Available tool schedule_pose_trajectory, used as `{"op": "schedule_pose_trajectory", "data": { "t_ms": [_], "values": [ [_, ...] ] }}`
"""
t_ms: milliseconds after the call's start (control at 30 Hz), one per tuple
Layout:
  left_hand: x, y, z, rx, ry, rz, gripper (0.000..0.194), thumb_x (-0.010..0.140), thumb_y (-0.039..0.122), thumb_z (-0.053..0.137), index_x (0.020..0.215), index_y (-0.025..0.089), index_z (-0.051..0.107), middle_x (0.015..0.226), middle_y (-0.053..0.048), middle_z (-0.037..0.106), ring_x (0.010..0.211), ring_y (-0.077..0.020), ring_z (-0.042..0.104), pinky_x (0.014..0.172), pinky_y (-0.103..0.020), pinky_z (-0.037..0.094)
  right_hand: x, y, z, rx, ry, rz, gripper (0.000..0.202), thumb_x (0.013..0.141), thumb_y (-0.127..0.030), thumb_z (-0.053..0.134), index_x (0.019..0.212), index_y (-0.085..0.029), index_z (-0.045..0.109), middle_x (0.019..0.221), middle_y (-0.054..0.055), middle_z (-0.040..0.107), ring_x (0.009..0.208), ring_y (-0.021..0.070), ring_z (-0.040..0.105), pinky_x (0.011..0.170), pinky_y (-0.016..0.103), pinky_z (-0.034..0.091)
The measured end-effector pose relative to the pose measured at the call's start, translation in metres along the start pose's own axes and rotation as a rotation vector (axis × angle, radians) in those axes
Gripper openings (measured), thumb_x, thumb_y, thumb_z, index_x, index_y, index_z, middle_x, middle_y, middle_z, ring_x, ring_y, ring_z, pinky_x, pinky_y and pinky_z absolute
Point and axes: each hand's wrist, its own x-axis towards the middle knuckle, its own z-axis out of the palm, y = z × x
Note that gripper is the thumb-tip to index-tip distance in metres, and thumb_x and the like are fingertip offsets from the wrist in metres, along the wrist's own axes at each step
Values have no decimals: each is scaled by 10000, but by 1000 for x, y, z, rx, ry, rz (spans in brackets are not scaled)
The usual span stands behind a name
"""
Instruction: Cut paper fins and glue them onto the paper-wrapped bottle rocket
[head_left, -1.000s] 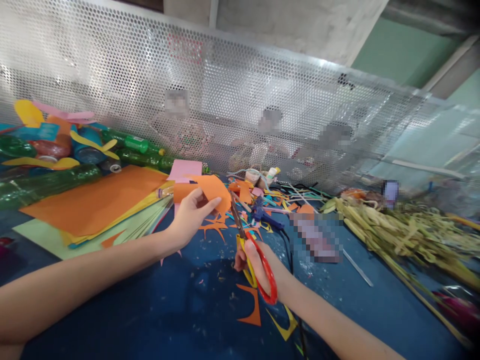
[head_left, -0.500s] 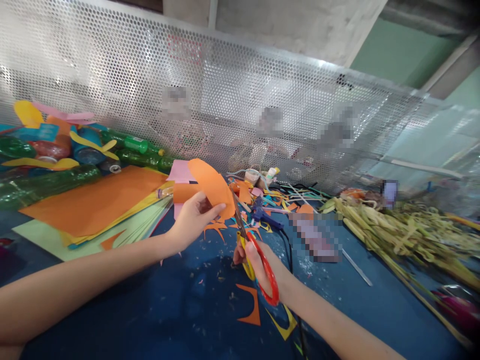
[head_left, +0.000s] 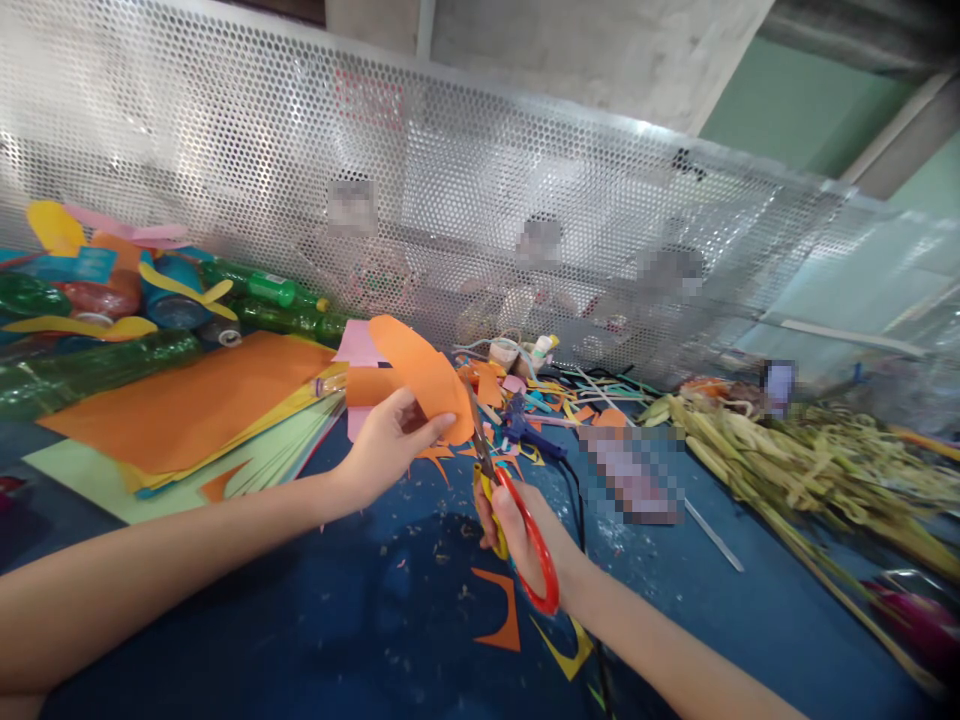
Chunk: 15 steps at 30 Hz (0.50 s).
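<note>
Between thumb and fingers, my left hand (head_left: 386,445) pinches a rounded piece of orange paper (head_left: 420,365) held above the table. My right hand (head_left: 525,530) grips a pair of scissors (head_left: 534,550) with red and yellow handles. The scissor blades point away from me and lie against the right edge of the orange paper. Behind the left hand are a rolled orange paper and pink paper (head_left: 358,342). A blue glue gun (head_left: 531,432) with a black cord lies just beyond the scissors.
Stacked coloured sheets (head_left: 202,400) and green plastic bottles (head_left: 97,370) are on the left. Paper scraps (head_left: 501,610) litter the blue table (head_left: 337,620). Dried husks (head_left: 810,470) lie on the right. A perforated translucent sheet (head_left: 465,180) hangs behind, with people blurred beyond it.
The orange paper has tilted slightly to the left in my left hand. The fingers of my right hand have shifted a little on the scissor handles. The surroundings look the same.
</note>
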Motion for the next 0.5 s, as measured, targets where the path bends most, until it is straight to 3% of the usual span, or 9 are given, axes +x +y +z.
{"op": "schedule_pose_trajectory", "data": {
  "t_ms": [500],
  "values": [
    [0, 0, -1, 14, -37, 7, 212, 711, 208, 675, 919, 188, 642, 958, -68, 694, 830, -185, 638, 700, -268, 511, 0, 7, 4, 3, 45, 38, 498, 871, -636, 260, 648, -212, 394, 534, -29, 360, 438, 103, 334, 405, 232, 265]
  ]
}}
